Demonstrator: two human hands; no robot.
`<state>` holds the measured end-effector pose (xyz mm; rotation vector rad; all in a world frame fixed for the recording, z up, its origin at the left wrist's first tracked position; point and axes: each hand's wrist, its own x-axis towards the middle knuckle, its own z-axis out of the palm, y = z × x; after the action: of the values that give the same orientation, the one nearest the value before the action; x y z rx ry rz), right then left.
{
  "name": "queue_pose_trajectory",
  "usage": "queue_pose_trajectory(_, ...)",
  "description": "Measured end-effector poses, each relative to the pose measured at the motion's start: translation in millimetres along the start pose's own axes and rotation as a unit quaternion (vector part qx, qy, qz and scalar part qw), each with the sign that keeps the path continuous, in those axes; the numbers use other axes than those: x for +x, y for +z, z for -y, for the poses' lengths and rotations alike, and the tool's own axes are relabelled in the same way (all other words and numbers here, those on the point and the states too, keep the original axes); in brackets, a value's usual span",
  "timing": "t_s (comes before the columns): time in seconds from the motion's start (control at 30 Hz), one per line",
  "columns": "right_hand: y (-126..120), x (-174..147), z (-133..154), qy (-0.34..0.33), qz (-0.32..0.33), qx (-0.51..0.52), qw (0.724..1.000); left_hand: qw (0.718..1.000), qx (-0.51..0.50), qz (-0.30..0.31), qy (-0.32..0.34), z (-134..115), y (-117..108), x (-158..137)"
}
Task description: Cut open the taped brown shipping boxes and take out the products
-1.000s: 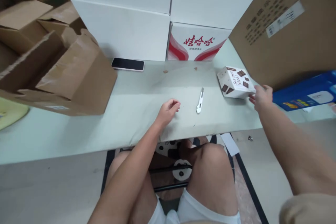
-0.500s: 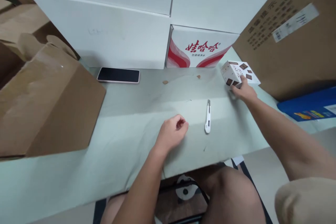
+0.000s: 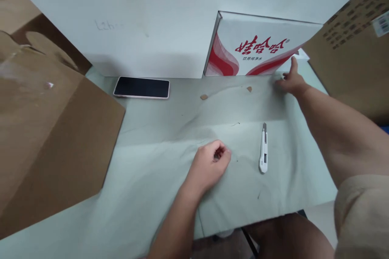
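Observation:
My left hand (image 3: 211, 164) rests on the cloth-covered table, its fingers curled into a loose fist with nothing visible inside. To its right lies a white utility knife (image 3: 264, 149) with a short stretch of blade showing. My right hand (image 3: 293, 81) reaches to the far right, index finger stretched forward and the other fingers partly bent. That fingertip is at the small white box (image 3: 300, 54), mostly hidden behind the right end of a red-and-white carton (image 3: 252, 66). Whether the finger presses on the box I cannot tell.
A black-screened phone (image 3: 142, 88) lies at the back left, before stacked white boxes (image 3: 146, 44). An open brown carton (image 3: 75, 141) stands on the left and a large brown carton (image 3: 349, 64) on the right. Two brown scraps, one a small chip (image 3: 204, 97), lie on the cloth.
My right hand has pushed the small box away, into the gap beside the red-and-white carton, and its grip has come off. The view has shifted; my left hand stays curled.

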<state>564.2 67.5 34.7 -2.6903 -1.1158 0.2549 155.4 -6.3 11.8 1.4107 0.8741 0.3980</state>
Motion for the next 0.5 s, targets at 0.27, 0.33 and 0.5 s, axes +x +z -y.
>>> queue_pose_trajectory(0.27,-12.3,-95.6,37.4,-0.081,0.019,0.025,0.996,0.998,0.005,-0.042,0.055,-3.3,-16.3,-27.1)
queue_pose_trajectory(0.33,-14.1,-120.0,62.9,-0.149,0.011,0.035,0.988,0.996,0.014,-0.057,0.064,-3.9,-20.8,-35.7)
queue_pose_trajectory(0.5,-17.5,-224.6,173.3,-0.508,0.009,0.086,0.857,0.994,0.065,-0.067,0.048,-5.2,-27.0,-47.7)
